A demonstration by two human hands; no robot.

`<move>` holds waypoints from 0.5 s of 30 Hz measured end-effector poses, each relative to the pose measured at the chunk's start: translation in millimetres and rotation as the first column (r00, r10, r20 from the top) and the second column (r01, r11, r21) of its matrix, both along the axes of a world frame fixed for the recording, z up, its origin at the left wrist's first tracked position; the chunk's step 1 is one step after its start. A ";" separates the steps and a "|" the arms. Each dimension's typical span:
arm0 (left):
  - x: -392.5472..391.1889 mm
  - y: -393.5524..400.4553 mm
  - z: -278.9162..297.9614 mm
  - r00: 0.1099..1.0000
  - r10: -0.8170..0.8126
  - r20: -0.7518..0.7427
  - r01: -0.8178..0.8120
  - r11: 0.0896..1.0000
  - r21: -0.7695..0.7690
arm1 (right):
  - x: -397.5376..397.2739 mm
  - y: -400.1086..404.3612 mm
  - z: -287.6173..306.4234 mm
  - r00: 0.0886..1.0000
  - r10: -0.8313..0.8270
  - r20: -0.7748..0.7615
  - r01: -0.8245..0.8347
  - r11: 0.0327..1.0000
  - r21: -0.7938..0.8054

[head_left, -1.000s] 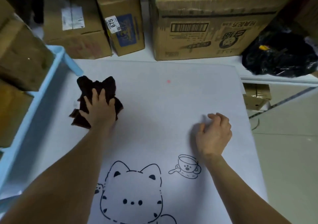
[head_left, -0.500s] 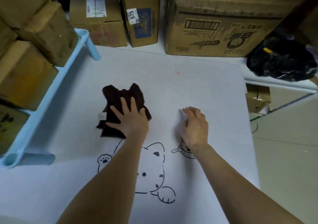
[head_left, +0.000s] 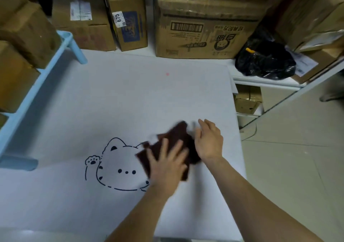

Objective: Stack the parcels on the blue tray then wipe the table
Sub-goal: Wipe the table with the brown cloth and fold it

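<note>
A dark brown cloth (head_left: 176, 137) lies on the white table (head_left: 115, 107), over the right ear of a printed cat drawing (head_left: 119, 165). My left hand (head_left: 167, 165) presses flat on the cloth with spread, straight fingers. Beside the cloth's right edge, my right hand (head_left: 209, 141) rests on the table with relaxed fingers and holds nothing. The blue tray (head_left: 37, 85) stands along the left side, with brown cardboard parcels (head_left: 28, 31) stacked on it.
Large cardboard boxes (head_left: 204, 24) line the table's far edge, next to a black plastic bag (head_left: 266, 63) on a white shelf at the right. A small box (head_left: 247, 100) sits under that shelf. The floor lies to the right of the table.
My left hand has swept the cloth from the left side of the table to the right, over the cat drawing. The cloth now lies against my right hand.
</note>
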State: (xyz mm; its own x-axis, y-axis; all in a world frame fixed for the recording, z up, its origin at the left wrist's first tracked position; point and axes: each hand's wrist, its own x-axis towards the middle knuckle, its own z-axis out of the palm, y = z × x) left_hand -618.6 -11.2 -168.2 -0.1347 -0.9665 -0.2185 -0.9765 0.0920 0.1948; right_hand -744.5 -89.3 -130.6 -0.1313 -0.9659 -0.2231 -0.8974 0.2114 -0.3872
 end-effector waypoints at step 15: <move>-15.7 70.6 10.4 0.936 -0.349 -0.048 0.353 0.924 0.145 | 27.2 52.0 -2.1 0.998 -0.065 -0.010 0.065 0.997 0.041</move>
